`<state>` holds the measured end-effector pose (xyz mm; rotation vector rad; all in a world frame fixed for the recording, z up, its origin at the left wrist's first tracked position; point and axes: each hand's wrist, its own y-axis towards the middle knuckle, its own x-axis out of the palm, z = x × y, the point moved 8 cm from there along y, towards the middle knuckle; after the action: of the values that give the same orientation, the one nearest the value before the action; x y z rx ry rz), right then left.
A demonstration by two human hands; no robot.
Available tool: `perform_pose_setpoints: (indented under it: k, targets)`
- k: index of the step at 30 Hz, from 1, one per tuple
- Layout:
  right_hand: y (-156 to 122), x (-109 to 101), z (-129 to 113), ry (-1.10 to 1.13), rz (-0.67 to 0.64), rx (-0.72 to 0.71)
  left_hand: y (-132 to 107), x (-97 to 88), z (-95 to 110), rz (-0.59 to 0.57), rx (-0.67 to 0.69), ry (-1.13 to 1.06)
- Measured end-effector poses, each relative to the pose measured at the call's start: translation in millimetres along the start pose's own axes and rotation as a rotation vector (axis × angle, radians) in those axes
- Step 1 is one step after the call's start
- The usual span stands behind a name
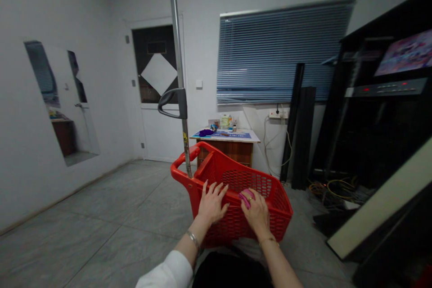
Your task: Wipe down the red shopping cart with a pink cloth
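Hands (212, 204) touch a red cart (227, 227), right gripping pink cloth (247, 193).

The red cart (232, 222) can be entered from above, while its handle (178, 162) is crossed by a metal pole (178, 54).

Dim light, soft shadows; above and right of the right hand (257, 210), a blurred screen (407, 55) glows; wide-angle distortion stretches the edges.

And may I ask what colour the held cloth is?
The cloth is pink, seen in the head view.
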<state>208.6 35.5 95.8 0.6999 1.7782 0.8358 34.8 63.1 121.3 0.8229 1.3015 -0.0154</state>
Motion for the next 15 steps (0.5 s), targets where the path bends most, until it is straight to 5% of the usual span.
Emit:
perform_pose_setpoints:
  k: [9, 12, 15]
  targets:
    - [-26, -35, 137, -0.104, 0.063, 0.233, 0, -0.2, 1, 0.006, -0.003, 0.0]
    - [-26, -36, 135, -0.152, 0.107, 0.287, 1, 0.2, 1, 0.001, -0.005, 0.002]
    - [-18, -31, 100, -0.159, 0.171, 0.278, 1, 0.8, 2, -0.006, -0.003, -0.009]
